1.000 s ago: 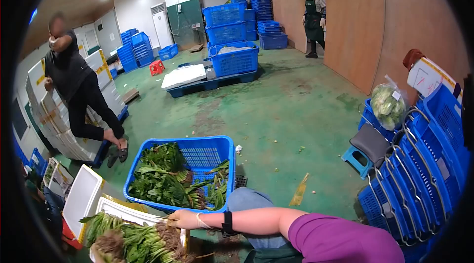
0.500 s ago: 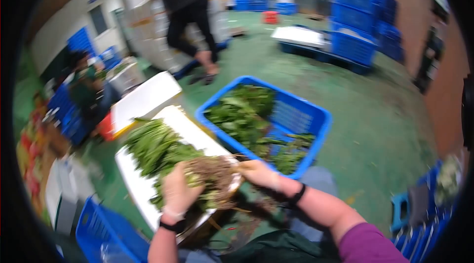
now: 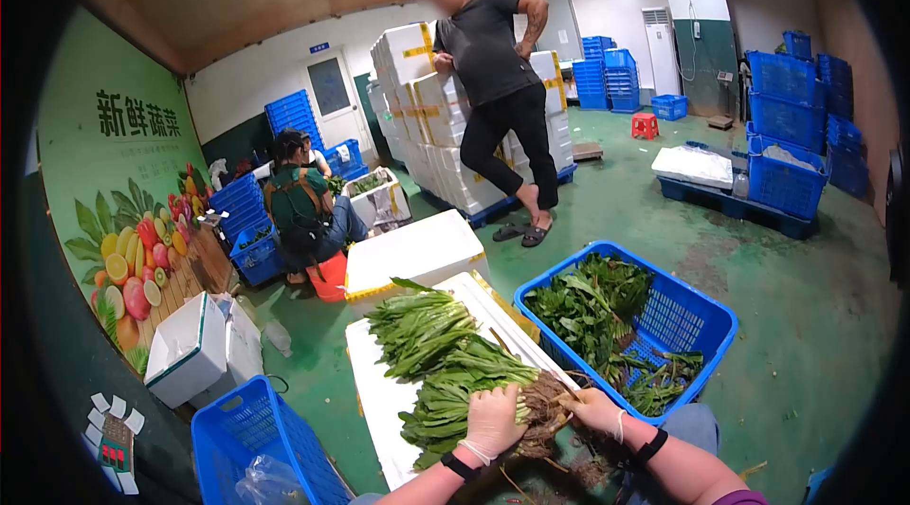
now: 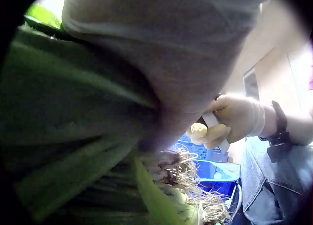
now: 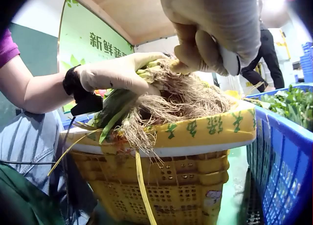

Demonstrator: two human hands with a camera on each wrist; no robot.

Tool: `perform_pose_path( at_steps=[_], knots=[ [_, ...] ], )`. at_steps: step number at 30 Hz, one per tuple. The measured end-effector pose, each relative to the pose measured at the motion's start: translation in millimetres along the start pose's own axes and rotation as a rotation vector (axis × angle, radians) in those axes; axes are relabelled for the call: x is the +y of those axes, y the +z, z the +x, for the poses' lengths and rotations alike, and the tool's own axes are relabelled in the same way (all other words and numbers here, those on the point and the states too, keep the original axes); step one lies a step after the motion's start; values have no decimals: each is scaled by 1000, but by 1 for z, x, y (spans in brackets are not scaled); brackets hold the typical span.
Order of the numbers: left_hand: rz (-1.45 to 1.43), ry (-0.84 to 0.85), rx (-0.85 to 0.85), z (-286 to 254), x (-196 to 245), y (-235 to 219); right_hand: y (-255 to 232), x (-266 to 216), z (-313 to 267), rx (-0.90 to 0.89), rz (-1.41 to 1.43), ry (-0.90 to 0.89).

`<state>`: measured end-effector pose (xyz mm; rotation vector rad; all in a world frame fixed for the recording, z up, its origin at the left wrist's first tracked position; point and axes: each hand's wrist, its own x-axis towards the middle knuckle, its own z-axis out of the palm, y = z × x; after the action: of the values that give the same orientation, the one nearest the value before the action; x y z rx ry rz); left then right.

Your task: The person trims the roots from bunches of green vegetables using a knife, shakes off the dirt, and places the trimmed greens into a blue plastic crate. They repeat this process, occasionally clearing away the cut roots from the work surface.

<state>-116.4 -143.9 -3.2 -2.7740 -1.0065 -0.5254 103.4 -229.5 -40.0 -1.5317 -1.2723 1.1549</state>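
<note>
A bunch of leafy greens (image 3: 455, 372) with brown stringy roots (image 5: 190, 98) lies on a white foam lid (image 3: 374, 401). The gloved left hand (image 3: 495, 422) grips the stems just above the roots, its fingers curled round them. At the root end, close beside it, is the gloved right hand (image 3: 597, 412). Its fingers are curled round a small flat, grey-white blade-like piece (image 4: 215, 125), mostly hidden by the fingers. In the right wrist view its fingertips (image 5: 188, 56) are right at the stem bases. Another bunch (image 3: 422, 327) lies farther back on the lid.
A yellow crate (image 5: 156, 186) supports the lid. To the right stands a blue crate (image 3: 720, 315) with loose greens. An empty-looking blue crate (image 3: 227, 439) is at lower left. A person (image 3: 498, 60) leans on stacked foam boxes (image 3: 441, 140); another sits (image 3: 299, 192) at left.
The head view has swung left, bringing the wall poster and seated person into view. Both hands stay at the root end; the left hand now holds the stems in plain view.
</note>
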Motion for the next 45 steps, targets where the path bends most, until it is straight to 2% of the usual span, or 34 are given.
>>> perform_pose_path(
  at_steps=[7,10,12,14,15,17,19,20,22,24,29,31,33,34,37,40,45],
  knots=[
    [-23,-13,-34,1,-1,-1,-4,26,11,-12,78,25],
    [-42,-19,-29,3,-2,-1,-1,3,2,-2,8,72],
    [-48,-16,-42,4,-3,0,3,10,4,-1,19,90],
    [-41,-18,-59,5,-2,-1,5,28,11,-2,4,1],
    [-33,-27,-79,5,0,-4,3,5,3,12,-88,-10],
    [-31,-37,-104,8,-1,-7,1,-20,-1,-7,-45,157],
    [-38,-4,-53,6,-2,-3,1,-10,7,-28,-38,191],
    [-48,-3,-41,6,-3,-2,2,-7,7,-7,-41,139],
    [-50,-16,-62,10,-2,-3,4,8,13,-21,-9,155],
    [-37,-12,-42,8,-3,2,4,-1,13,-21,14,187],
    [-50,-15,-52,9,-4,-6,5,7,13,-12,18,99],
    [-140,-13,-61,9,-9,-5,4,8,14,1,7,74],
    [-169,-12,-22,8,-10,-5,5,18,18,-21,88,108],
    [-130,-24,-66,9,-9,-10,6,16,18,2,44,66],
    [-112,-28,-87,7,-8,-9,5,16,19,-19,137,122],
    [-145,-9,-38,6,-10,-7,6,30,26,21,65,83],
    [-159,-29,-53,5,-8,-5,3,13,18,-6,27,60]
  ],
)
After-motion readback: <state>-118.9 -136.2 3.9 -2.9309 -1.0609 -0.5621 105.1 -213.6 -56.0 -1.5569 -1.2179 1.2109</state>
